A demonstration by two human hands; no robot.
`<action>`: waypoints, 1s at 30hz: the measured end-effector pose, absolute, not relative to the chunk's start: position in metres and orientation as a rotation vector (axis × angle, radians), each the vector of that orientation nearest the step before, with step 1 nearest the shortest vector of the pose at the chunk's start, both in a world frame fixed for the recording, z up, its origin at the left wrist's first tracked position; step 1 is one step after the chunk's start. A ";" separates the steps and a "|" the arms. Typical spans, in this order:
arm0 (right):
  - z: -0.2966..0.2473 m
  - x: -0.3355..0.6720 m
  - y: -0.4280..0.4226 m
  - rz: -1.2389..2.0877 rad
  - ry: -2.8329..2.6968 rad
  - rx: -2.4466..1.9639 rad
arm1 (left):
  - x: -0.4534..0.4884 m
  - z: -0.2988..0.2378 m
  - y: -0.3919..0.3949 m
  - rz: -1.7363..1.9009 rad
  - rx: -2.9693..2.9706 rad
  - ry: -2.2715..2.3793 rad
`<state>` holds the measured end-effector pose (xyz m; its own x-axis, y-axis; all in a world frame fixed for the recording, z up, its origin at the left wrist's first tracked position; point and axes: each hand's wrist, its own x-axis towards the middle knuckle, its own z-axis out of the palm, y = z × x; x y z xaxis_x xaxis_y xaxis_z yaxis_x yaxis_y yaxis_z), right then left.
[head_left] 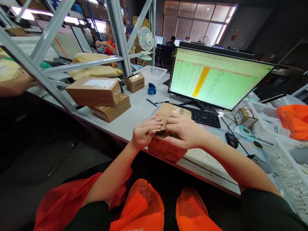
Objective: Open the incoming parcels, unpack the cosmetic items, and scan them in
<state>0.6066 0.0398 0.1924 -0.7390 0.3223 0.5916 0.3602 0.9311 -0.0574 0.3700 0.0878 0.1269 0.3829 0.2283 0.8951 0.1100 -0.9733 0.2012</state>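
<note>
A small cardboard box [168,112] rests at the near edge of the grey table [134,118], just in front of the keyboard [204,117]. My left hand [144,131] grips its near left corner, fingers curled over the top flap. My right hand [185,130] is clamped on the top and right side of the same box, fingers bent down over it. The box's lower front face [165,150] shows below my hands. Both forearms reach in from the bottom of the view.
Two stacked parcels [98,96] and a small carton [134,82] lie to the left, with a blue tape dispenser [151,89] and pens nearby. A monitor [216,77] stands behind the keyboard. Mouse [232,140], tape rolls and white baskets [286,170] sit right. Other people work behind.
</note>
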 end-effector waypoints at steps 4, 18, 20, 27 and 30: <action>0.169 0.624 0.031 -0.241 -2.000 -0.458 | 0.385 0.111 0.084 1.942 1.972 0.774; 0.104 0.626 -0.053 -0.295 -2.212 -0.619 | 0.385 0.157 0.125 1.994 2.264 1.042; 0.138 0.633 -0.047 -0.071 -2.332 -0.724 | 0.390 0.168 0.101 1.525 2.757 0.672; 0.231 0.650 0.028 0.264 -2.380 -1.794 | 0.394 0.184 0.089 1.161 2.890 0.437; 0.221 0.642 0.043 0.123 -2.403 -1.832 | 0.386 0.164 0.081 1.956 2.584 0.389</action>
